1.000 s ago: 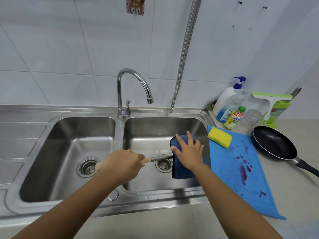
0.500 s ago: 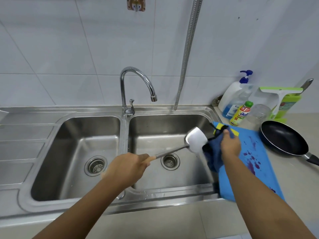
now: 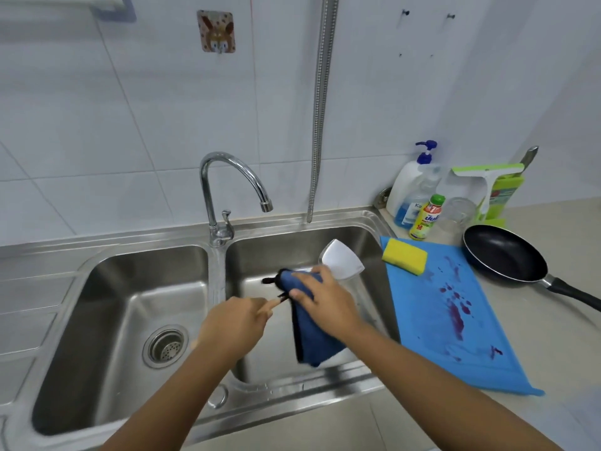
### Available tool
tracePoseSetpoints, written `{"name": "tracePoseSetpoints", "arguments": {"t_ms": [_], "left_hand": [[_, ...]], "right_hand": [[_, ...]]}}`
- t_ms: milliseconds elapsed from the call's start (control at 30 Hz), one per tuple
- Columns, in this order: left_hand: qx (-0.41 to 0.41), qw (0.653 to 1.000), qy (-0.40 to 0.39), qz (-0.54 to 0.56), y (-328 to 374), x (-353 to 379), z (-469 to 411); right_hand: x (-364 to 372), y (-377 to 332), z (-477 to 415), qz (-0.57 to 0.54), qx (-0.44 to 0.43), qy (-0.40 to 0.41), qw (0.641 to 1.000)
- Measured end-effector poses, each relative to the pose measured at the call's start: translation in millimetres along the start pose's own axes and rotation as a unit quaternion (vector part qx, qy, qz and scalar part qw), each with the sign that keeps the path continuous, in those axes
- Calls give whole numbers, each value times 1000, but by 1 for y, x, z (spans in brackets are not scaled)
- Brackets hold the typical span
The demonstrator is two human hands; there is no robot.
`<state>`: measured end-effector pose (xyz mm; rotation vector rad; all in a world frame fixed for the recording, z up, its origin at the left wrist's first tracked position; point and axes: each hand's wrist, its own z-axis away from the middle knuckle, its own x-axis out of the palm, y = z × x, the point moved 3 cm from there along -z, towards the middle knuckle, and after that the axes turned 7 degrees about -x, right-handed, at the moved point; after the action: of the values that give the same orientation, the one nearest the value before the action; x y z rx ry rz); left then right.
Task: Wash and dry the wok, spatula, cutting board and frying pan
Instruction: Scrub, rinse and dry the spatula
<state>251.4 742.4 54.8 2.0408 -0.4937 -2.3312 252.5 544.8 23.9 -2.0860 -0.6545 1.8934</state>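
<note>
Over the right sink basin (image 3: 292,247), the left hand (image 3: 234,323) curls round the handle of the spatula (image 3: 341,263). Just beside it, the right hand (image 3: 322,304) grips a blue cloth (image 3: 313,343) wrapped round the shaft. Right of that hand, the stained cutting board (image 3: 432,340) lies on the counter (image 3: 553,336), with the frying pan (image 3: 504,258) beyond.

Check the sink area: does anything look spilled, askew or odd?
Yes: purple stains blotch the blue cutting board right of the sink, so it looks unwashed. The yellow sponge lies on its far corner. Nothing else stands out.
</note>
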Motion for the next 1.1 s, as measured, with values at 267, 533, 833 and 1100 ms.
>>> {"name": "tracePoseSetpoints", "arguments": {"t_ms": [267,533,833,1100], "left_hand": [[-4,999,4,48,9,-4,0],[56,993,21,103,67,-15,-10],[108,982,-86,131,191,43,-6],[65,969,-131,200,277,91,18]], "right_hand": [[-10,4,1,-5,-21,16,1000],[-120,103,67,-110,195,309,924],[-227,263,183,57,356,199,911],[-224,363,201,152,356,1,922]]}}
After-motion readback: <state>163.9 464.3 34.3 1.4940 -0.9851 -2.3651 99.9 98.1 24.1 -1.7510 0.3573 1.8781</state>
